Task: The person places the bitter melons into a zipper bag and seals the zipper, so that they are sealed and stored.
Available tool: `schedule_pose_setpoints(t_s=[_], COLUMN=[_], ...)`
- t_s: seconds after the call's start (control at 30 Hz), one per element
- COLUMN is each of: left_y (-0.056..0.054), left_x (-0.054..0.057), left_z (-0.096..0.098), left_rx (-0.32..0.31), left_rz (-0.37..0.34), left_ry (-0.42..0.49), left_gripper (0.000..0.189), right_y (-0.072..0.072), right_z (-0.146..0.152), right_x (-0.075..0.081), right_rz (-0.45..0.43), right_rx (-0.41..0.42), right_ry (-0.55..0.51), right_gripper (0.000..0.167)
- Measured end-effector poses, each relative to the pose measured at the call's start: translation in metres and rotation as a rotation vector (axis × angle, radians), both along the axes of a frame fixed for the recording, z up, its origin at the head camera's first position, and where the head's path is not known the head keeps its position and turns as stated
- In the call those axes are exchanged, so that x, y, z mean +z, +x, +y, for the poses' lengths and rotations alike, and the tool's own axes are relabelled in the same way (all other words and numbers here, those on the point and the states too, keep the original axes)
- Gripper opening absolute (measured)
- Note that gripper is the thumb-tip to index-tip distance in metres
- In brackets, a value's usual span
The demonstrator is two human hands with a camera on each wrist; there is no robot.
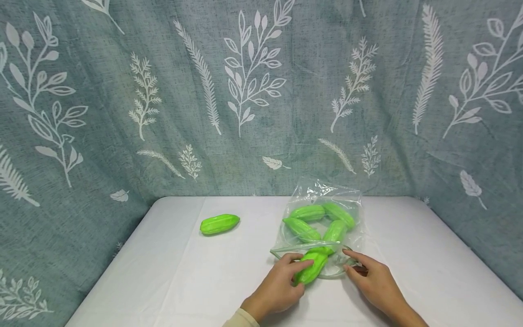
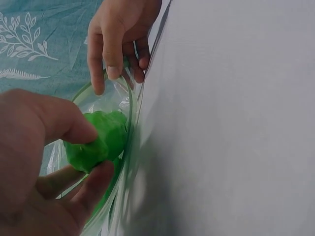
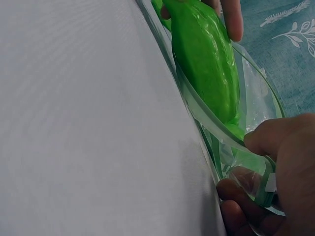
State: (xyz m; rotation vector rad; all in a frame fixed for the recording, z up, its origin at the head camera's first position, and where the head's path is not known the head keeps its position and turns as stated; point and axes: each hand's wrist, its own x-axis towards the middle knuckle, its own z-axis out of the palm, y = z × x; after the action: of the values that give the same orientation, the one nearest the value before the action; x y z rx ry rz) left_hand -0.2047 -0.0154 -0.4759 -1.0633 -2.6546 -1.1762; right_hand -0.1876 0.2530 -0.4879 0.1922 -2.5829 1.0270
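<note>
My left hand (image 1: 282,284) grips a bright green bitter melon (image 1: 311,268) between thumb and fingers at its near end. The melon's far end lies within the mouth of a clear zip bag (image 1: 353,200). With thumb and fingers, my right hand (image 1: 377,281) pinches the bag's rim at the right side of the mouth, which gapes around the melon. Inside the bag lie several more bitter melons (image 1: 308,212). In the right wrist view the held melon (image 3: 206,64) slants over the bag's green zip edge (image 3: 209,118).
One more bitter melon (image 1: 219,224) lies alone on the white table (image 1: 184,272), left of the bag. Behind the table's far edge hangs a blue-green curtain (image 1: 196,150) with white leaf prints.
</note>
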Motion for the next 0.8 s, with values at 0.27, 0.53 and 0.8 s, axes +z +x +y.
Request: schedule_pose_setpoints(t_s=[0.27, 0.53, 0.8], left_y=[-0.0001, 0.0036, 0.0048], left_x=[-0.0006, -0.0024, -0.0006], left_z=[0.006, 0.0076, 0.0103], left_rx=[0.05, 0.064, 0.089], left_rz=[0.032, 0.05, 0.143], left_ry=[0.06, 0.081, -0.005], left_gripper=[0.049, 0.047, 0.047], right_y=[-0.0011, -0.0015, 0.0008], right_z=[0.0001, 0.0001, -0.0006], right_x=[-0.0005, 0.0004, 0.0028], right_rz=[-0.007, -0.027, -0.022], right_rx=[-0.005, -0.01, -0.002], right_ry=[0.001, 0.002, 0.003], right_gripper=[0.041, 0.041, 0.041])
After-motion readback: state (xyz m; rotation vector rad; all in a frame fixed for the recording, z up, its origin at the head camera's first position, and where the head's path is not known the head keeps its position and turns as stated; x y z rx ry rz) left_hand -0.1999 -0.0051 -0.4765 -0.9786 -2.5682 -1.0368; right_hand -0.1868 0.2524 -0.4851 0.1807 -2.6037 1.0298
